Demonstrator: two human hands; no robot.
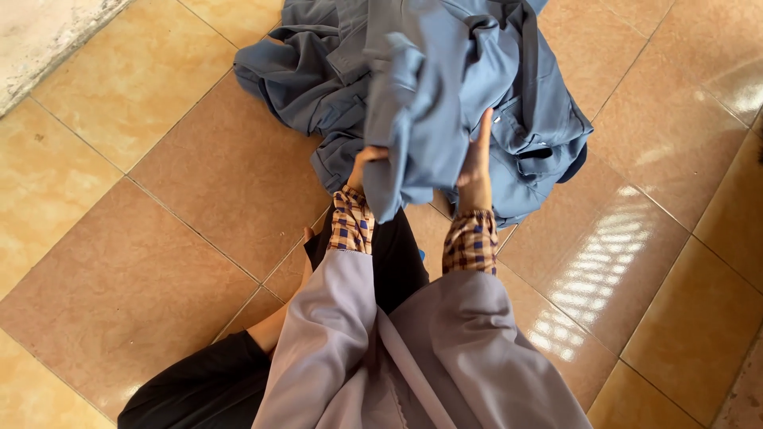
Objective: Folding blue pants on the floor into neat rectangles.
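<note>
Both hands lift a blue garment (429,87) off the floor (199,183): left hand (366,167) fingers clamped on it, right hand (477,163) fingers flat against it.

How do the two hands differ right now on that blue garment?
The left hand is curled, gripping a fold of the blue garment; the right hand is flat, fingers extended upward against the cloth. The left is mostly hidden by fabric; the right shows more fully. Both wear checked cuffs under grey sleeves.

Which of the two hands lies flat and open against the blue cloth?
The right hand: its fingers lie straight on the blue cloth, while the left hand grips a fold.
</note>
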